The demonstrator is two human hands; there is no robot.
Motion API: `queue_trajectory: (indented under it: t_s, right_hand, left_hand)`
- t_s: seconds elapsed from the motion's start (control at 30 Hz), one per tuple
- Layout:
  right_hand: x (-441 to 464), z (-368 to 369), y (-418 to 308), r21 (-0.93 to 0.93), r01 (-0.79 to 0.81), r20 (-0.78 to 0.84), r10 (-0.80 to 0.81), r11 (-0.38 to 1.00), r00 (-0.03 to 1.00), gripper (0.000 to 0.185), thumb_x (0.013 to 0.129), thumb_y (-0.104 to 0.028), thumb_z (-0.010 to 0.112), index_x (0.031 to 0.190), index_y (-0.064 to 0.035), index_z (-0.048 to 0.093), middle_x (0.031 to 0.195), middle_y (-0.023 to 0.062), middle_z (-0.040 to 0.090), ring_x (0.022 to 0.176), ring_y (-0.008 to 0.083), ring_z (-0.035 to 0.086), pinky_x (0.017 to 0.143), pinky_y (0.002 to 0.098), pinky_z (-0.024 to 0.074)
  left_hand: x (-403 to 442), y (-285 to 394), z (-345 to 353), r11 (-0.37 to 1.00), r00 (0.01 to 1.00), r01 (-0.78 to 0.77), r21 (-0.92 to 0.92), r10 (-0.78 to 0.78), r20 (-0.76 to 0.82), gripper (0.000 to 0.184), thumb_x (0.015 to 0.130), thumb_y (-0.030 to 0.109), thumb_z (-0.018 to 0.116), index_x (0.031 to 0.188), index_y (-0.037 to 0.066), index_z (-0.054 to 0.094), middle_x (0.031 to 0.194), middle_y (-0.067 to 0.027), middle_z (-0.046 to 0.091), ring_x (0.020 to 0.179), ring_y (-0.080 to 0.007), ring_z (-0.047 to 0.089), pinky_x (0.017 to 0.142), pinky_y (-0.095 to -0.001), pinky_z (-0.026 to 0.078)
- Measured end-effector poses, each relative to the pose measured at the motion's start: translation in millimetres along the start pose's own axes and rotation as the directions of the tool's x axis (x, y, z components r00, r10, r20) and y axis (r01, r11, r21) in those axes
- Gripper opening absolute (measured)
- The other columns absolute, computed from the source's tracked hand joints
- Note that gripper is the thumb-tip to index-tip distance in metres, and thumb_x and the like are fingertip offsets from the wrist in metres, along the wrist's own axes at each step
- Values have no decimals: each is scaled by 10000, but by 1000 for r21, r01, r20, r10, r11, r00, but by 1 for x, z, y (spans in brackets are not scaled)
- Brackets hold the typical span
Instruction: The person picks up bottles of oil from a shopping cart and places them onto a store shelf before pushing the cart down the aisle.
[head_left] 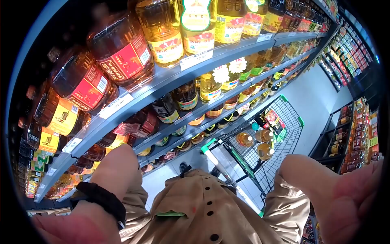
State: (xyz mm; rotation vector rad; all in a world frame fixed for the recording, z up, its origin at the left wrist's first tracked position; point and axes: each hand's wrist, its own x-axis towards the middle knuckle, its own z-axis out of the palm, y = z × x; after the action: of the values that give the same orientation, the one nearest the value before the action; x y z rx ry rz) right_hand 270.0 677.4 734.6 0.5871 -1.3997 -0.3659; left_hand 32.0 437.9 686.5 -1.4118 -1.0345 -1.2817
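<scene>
- Where the lower left edge cuts it off, the left hand point(61, 228) shows only in part; I cannot tell whether it is open or closed, or grips anything.
- A black watch point(103, 203) circles the left wrist.
- The right hand point(357, 195), at the lower right edge, is raised near the view and cut off too, its grip just as impossible to tell.
- The cart point(289, 128) stands on the floor point(315, 112) ahead, between the two forearms, its white handle point(219, 162) nearest the body.
- Inside the cart, three oil bottles point(265, 151) sit close together, with a red and green pack point(276, 122) just beyond them.
- Along the left runs a shelf point(166, 79), with price tags point(196, 59) on its front edge.
- Nearest the left forearm on its upper level are dark bottles with yellow labels point(64, 116), then dark bottles with red labels point(126, 57).
- Farther along that level stand paler golden bottles point(229, 24).
- One level down, two bottles bear white flower-shaped tags point(221, 74).
- A rack point(331, 142) of more bottles lies beyond the right forearm.
- Brown clothing point(191, 203) with dark buttons fills the lower middle.
</scene>
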Motion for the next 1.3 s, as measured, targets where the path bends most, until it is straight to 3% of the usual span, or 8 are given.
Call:
queue_trajectory:
  t_s: [0.47, 0.6, 0.7, 0.8, 0.83, 0.9, 1.07, 1.3]
  right_hand:
    - [9, -25, 7, -173, -25, 1, 26, 985, 1000, 199, 871, -158, 629, 989, -7, 686, 715, 23, 545, 581, 118, 481, 504, 257, 390]
    - [-37, -53, -2, -445, -261, -116, 234, 857, 965, 201, 876, -158, 626, 993, -6, 686, 715, 22, 544, 579, 113, 477, 504, 255, 388]
    - [-122, -79, -28, -647, -631, -117, 762, 428, 637, 203, 880, -159, 624, 997, -5, 686, 715, 21, 543, 578, 110, 475, 503, 254, 387]
    - [-241, -119, -110, -723, -674, 73, 954, -150, -292, 431, 831, -284, 781, 1161, -33, 661, 794, 96, 615, 629, 200, 574, 578, 327, 467]
    - [-280, -137, -153, -841, -536, 173, 905, -70, -389, 539, 819, -349, 784, 1210, -15, 621, 915, 170, 635, 763, 318, 633, 683, 401, 512]
    - [-303, -162, -225, -940, -340, 226, 726, -12, -649, 692, 789, -416, 785, 1273, 21, 548, 1200, 191, 598, 1077, 390, 599, 861, 481, 500]
    - [-312, -191, -321, -958, -286, 195, 750, 8, -632, 769, 687, -458, 834, 1267, -28, 569, 1143, 157, 626, 1077, 327, 587, 998, 480, 388]
    - [-365, -219, -328, -976, -166, 19, 703, -141, -711, 367, 703, -329, 835, 926, -86, 674, 805, 115, 683, 732, 317, 673, 636, 446, 521]
  left_hand:
    - [8, 8, 30, 990, 1000, 4, -143, -1, 24, 229, 869, 132, 670, 1094, 91, 667, 879, -121, 636, 746, -254, 606, 615, -375, 471]
    - [-8, 12, 80, 978, 965, 131, -162, -88, 247, 240, 868, 127, 668, 1106, 97, 666, 887, -121, 632, 753, -255, 603, 618, -377, 468]
    - [-71, 22, 160, 892, 579, 452, -16, -280, 766, 280, 820, 139, 715, 1084, 66, 659, 856, -130, 607, 749, -268, 599, 624, -387, 473]
    - [-237, 20, 219, 986, 314, 148, -78, 28, 949, 281, 847, 199, 683, 1075, 42, 631, 905, -77, 593, 901, -259, 631, 691, -374, 517]
    - [-310, 21, 220, 973, 325, 211, -96, 23, 945, 336, 829, 219, 691, 1101, 42, 604, 982, -72, 595, 974, -265, 622, 759, -383, 535]
    - [-344, 27, 226, 945, 8, 316, -82, 83, 996, 498, 777, 229, 745, 1196, 26, 568, 1105, -125, 583, 1053, -289, 602, 883, -414, 507]
    - [-412, 36, 235, 936, -51, 257, -239, 260, 964, 723, 686, 350, 814, 1257, -5, 549, 1206, -168, 594, 1240, -346, 519, 1054, -515, 395]
    - [-433, 49, 279, 894, -135, 362, -265, 331, 934, 443, 797, 437, 731, 933, 31, 617, 854, -119, 688, 858, -293, 679, 851, -450, 514]
